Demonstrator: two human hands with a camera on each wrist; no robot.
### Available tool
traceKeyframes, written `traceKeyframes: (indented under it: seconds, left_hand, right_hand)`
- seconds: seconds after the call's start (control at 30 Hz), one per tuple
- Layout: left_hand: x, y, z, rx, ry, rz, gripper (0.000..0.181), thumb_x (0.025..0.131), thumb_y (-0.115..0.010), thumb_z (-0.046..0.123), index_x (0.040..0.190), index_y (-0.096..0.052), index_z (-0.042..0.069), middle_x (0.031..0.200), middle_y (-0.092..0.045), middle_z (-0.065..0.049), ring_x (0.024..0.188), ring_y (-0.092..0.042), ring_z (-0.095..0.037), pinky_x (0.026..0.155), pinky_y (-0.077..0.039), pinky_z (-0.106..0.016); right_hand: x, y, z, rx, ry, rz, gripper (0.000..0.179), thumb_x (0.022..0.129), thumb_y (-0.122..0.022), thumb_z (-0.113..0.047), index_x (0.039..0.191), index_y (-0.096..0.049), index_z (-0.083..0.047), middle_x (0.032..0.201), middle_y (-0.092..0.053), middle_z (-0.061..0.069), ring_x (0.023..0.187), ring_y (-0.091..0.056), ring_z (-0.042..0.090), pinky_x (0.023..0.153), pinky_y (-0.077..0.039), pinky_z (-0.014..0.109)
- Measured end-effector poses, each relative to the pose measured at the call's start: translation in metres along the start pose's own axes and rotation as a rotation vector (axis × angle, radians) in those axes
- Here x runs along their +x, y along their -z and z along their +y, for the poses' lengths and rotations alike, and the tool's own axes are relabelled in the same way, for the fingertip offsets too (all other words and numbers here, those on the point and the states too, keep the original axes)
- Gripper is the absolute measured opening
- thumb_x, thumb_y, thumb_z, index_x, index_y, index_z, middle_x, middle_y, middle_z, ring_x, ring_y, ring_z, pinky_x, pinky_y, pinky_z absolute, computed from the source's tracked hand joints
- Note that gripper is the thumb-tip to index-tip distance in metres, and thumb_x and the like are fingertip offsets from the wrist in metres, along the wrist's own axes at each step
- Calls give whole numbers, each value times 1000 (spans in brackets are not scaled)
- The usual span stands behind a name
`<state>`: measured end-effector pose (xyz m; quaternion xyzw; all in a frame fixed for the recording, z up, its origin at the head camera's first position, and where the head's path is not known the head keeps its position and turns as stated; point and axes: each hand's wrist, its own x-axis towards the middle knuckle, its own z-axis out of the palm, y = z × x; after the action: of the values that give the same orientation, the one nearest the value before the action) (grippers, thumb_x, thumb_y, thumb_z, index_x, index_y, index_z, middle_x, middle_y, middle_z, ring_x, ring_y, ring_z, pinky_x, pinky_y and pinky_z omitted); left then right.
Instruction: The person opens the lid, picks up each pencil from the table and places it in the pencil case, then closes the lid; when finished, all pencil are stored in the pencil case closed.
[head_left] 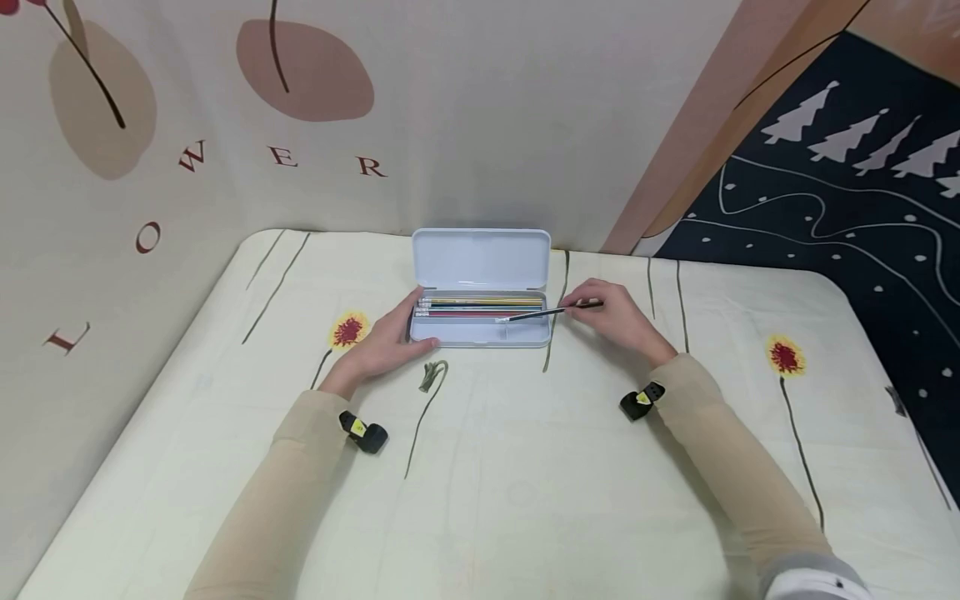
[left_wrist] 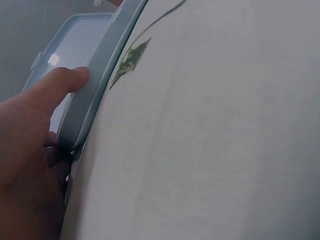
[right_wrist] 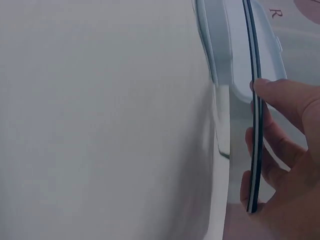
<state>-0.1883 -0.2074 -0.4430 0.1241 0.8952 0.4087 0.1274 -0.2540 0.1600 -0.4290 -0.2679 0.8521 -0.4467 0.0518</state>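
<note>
A pale blue pencil case (head_left: 461,334) stands on the table with its lid (head_left: 482,259) raised at the back. Several pencils (head_left: 480,302), yellow, blue and red among them, lie side by side in its rear part, white-tipped ends to the left. My left hand (head_left: 384,342) grips the case's left end, thumb on the front wall. A black pencil with pale stripes (right_wrist: 257,135) is pinched between thumb and fingers of my right hand (head_left: 613,315), just right of the case. Its white-tipped end points left, over the open front compartment.
A cream cloth printed with flowers (head_left: 480,492) covers the table. Directly behind the case hangs a pale wall cloth (head_left: 480,142) with letters, and a dark cloth with white trees (head_left: 825,208) hangs at right. Small black devices (head_left: 365,433) sit at both wrists.
</note>
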Motion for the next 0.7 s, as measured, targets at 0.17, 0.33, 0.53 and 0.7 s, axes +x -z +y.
traceKeyframes:
  seconds: [0.17,0.33,0.53,0.7]
  left_hand:
    - [0,0,-1,13,1,-2,93,91,-67,26,155,-3,4,157,-18,-21,142,-18,-35,114,-17,-48]
    - [1,0,-2,13,-5,1,93,91,-67,26,155,-4,5,157,-18,-20,143,-18,-35,114,-17,-48]
    - [0,-1,-2,0,-9,3,93,90,-68,25,155,-4,6,156,-20,-20,142,-18,-35,114,-17,-49]
    - [-1,-1,-2,0,-6,6,93,90,-68,26,155,-4,7,156,-19,-20,142,-18,-35,114,-17,-49]
  right_hand:
    - [7,-11,-12,-31,21,22,12,87,-69,2,97,-75,1,95,-66,11,88,-61,23,82,-51,39]
    - [14,-23,-23,-87,3,42,12,87,-70,-1,97,-75,0,95,-67,11,87,-61,23,75,-50,36]
    - [21,-32,-34,-94,18,55,12,87,-68,0,96,-75,1,94,-67,11,85,-60,23,71,-49,33]
    - [26,-37,-40,-88,40,46,11,86,-69,1,95,-76,1,92,-67,10,83,-60,22,71,-48,32]
